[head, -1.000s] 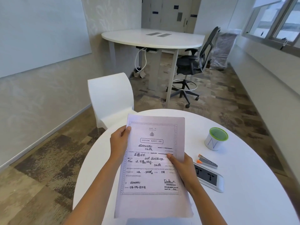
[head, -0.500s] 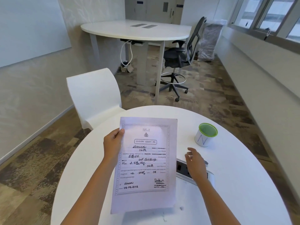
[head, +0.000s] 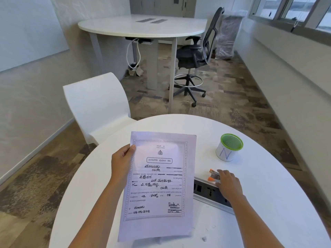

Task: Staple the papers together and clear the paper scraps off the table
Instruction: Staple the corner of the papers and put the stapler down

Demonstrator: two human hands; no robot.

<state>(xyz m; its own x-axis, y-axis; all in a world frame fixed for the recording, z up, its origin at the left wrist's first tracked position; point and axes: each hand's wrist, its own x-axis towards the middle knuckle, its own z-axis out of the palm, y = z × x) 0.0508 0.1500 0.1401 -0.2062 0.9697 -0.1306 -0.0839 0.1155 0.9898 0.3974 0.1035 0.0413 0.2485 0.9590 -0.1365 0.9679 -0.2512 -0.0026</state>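
Note:
My left hand [head: 122, 162] holds the printed papers [head: 158, 183] by their left edge, lifted above the round white table [head: 268, 203]. My right hand [head: 229, 185] is off the papers. It lies with its fingers stretched over the grey and orange stapler [head: 214, 174], fingertips touching it. The stapler lies on the table beside a grey power socket box [head: 206, 192]. A few tiny paper scraps [head: 204, 238] lie near the table's front edge, below the sheet's lower right corner.
A white cup with a green rim [head: 229, 147] stands at the table's right back. A white chair [head: 96, 106] is behind the table on the left. Farther off are a second white table [head: 141, 25] and a black office chair [head: 195, 58].
My right hand let go of the papers and moved right onto the stapler. My left hand now holds the papers alone.

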